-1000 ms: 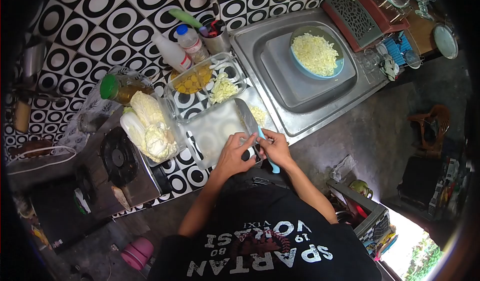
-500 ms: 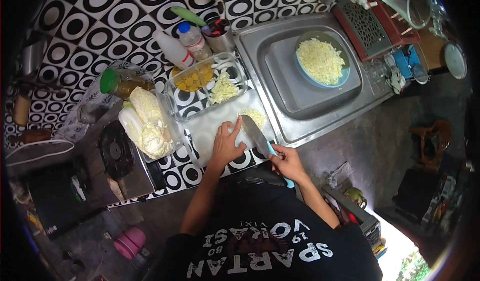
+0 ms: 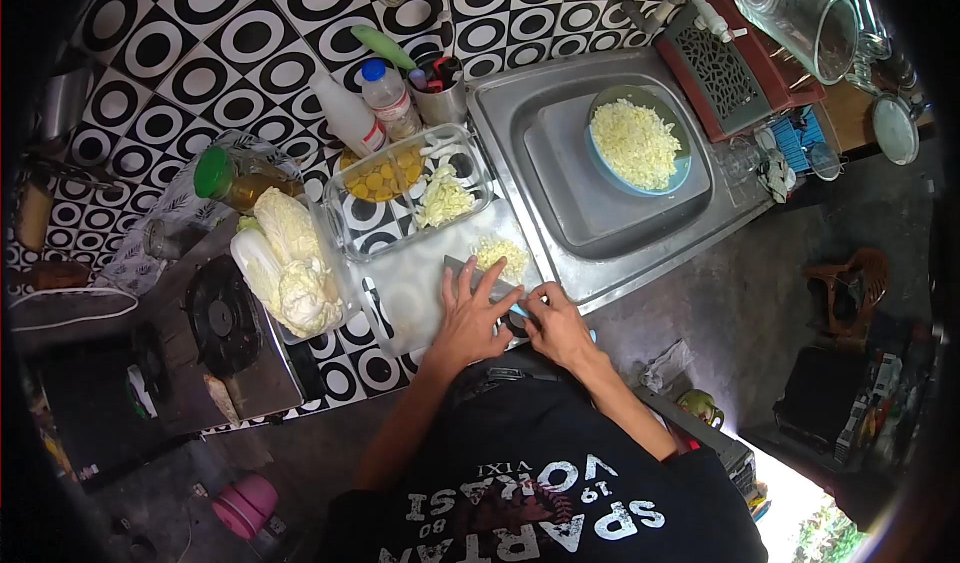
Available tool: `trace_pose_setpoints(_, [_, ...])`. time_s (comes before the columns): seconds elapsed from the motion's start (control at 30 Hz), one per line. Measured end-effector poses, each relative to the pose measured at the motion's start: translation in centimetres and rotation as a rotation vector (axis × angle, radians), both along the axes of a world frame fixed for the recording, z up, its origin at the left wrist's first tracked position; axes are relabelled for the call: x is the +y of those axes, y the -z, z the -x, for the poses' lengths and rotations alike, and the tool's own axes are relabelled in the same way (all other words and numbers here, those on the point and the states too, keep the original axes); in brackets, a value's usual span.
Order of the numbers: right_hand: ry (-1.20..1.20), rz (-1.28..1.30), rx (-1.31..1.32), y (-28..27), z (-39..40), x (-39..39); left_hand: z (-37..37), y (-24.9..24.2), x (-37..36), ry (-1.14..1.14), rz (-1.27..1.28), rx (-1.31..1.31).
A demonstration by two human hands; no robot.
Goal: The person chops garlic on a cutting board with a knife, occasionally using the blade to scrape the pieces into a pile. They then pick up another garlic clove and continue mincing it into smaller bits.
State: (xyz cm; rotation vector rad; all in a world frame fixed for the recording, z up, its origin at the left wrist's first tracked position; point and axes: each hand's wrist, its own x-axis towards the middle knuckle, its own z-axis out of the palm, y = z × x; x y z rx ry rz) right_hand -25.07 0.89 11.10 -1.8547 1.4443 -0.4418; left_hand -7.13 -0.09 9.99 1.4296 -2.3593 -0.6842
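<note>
Knife (image 3: 478, 275) now flat; left hand (image 3: 470, 315) fingers spread on blade, right hand (image 3: 556, 325) grips handle; black-white patterned counter (image 3: 370, 363).

The left hand (image 3: 472, 315) hides most of the knife (image 3: 470, 269) blade.

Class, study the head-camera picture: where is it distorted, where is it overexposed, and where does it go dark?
Head view: fisheye lens bends the sink edges and tiled wall into curves; black vignette rings the corners; daylight at the lower right blows out to white; the floor at the right is dim; the left hand, right hand and cutting board are evenly lit and fairly sharp.
</note>
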Motion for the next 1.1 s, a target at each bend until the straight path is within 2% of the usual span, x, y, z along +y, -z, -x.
trace_pose_setpoints(0.27, [0.089,0.025,0.155,-1.6,2.4,2.4,-2.4,2.6,-1.1,-0.047,-0.040,-0.040])
trace_pose_setpoints(0.43, [0.217,0.034,0.148,-1.3,4.3,4.6,-2.4,3.8,-2.0,-0.051,-0.051,-0.031])
trace_pose_setpoints(0.5, [0.300,-0.006,0.085,-1.4,4.5,5.2,-2.0,3.6,-2.1,-0.158,-0.206,0.098])
trace_pose_setpoints(0.53, [0.306,-0.005,0.084,-1.4,4.4,5.2,-1.9,4.1,-2.1,-0.152,-0.205,0.096])
trace_pose_setpoints(0.6, [0.401,0.041,-0.063,-1.0,4.2,5.5,-1.9,5.7,-1.9,-0.281,-0.297,0.479])
trace_pose_setpoints(0.63, [0.405,0.038,-0.064,-0.9,4.0,5.5,-1.9,6.3,-1.9,-0.278,-0.300,0.476])
trace_pose_setpoints(0.7, [0.446,0.047,-0.201,-0.7,2.9,5.6,-1.9,6.5,-1.9,-0.530,-0.871,1.068])
trace_pose_setpoints(0.73, [0.388,0.157,-0.211,0.1,2.4,5.6,-1.7,5.9,-1.7,-0.571,-0.976,1.277])
trace_pose_setpoints(0.77, [0.390,0.155,-0.213,0.4,2.0,5.4,-1.7,5.4,-1.6,-0.571,-0.978,1.274])
trace_pose_setpoints(0.83, [0.234,0.095,-0.278,1.1,1.2,5.0,-2.0,4.8,-1.4,-0.654,-1.223,1.571])
trace_pose_setpoints(0.9, [0.214,0.143,-0.271,3.7,0.9,4.7,-2.5,3.9,-1.1,-0.714,-1.225,1.592])
trace_pose_setpoints(0.97, [0.309,0.173,-0.244,5.5,0.8,4.3,-3.2,4.2,-0.9,-0.774,-1.218,1.618])
trace_pose_setpoints(1.0, [0.352,0.063,-0.252,5.0,0.8,4.0,-3.5,4.6,-0.8,-0.818,-1.061,1.398])
trace_pose_setpoints(1.07, [0.342,0.027,-0.263,4.4,0.9,3.3,-4.0,5.4,-0.5,-0.844,-0.765,0.958])
trace_pose_setpoints(1.1, [0.345,-0.002,-0.268,4.3,1.1,3.2,-4.1,6.0,-0.7,-0.856,-0.764,0.961])
